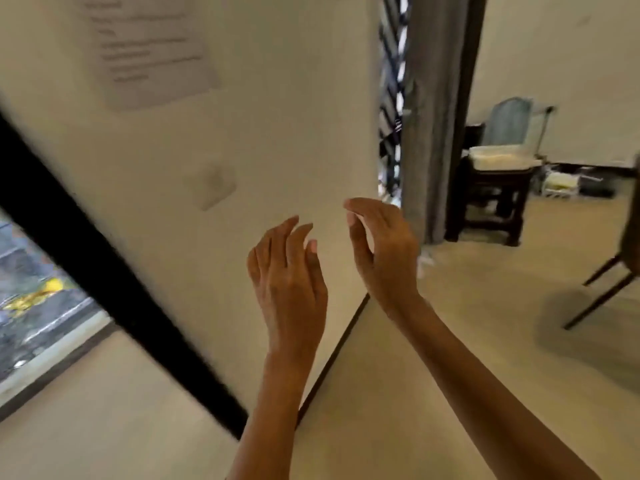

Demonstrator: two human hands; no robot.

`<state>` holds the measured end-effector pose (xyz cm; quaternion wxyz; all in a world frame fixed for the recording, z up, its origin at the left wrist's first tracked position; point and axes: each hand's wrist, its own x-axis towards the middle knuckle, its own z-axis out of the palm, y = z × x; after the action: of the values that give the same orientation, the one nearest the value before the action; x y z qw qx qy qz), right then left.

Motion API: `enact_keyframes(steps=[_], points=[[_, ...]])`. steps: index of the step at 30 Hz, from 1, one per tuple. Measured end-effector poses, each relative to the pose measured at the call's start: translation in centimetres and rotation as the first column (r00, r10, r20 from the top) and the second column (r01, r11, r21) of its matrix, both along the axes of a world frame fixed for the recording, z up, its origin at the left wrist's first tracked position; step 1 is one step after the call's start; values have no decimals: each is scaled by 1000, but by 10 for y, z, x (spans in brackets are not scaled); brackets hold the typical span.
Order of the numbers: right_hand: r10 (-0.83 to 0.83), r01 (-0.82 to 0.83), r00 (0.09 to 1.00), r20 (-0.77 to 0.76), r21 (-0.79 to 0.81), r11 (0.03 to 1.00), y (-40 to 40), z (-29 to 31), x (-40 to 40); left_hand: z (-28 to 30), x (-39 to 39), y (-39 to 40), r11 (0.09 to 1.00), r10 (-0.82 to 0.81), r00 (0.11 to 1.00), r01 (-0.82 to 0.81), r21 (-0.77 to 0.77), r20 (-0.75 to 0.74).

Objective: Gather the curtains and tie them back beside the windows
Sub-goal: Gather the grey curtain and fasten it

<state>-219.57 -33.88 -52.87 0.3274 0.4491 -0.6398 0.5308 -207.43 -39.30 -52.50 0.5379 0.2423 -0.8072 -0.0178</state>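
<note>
Curtain [433,109] beyond right hand [384,251] fingers [360,206], untouched, left hand [287,271] empty

Two bare hands and forearms

The left hand [289,275] and right hand [384,249] wear no gloves, rings or watch; both forearms show no sleeves; fingernails short and plain.

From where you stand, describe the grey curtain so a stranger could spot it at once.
Follow the cream wall rightward to its edge. There the curtain hangs in long grey folds down to the floor, left of the dark wooden stool. It is the only draped fabric here.
</note>
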Motion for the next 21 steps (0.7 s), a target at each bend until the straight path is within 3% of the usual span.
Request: enact_keyframes(steps=[8,21], points=[[-175,170,980,-96,-55,984,28,21,-225,25,-228,1,991,-117,993,116,-74,-10],[-266,261,964,-19,-136,956,-7,24,-534,21,-549,-49,962,-275,956,274,-24,-106]])
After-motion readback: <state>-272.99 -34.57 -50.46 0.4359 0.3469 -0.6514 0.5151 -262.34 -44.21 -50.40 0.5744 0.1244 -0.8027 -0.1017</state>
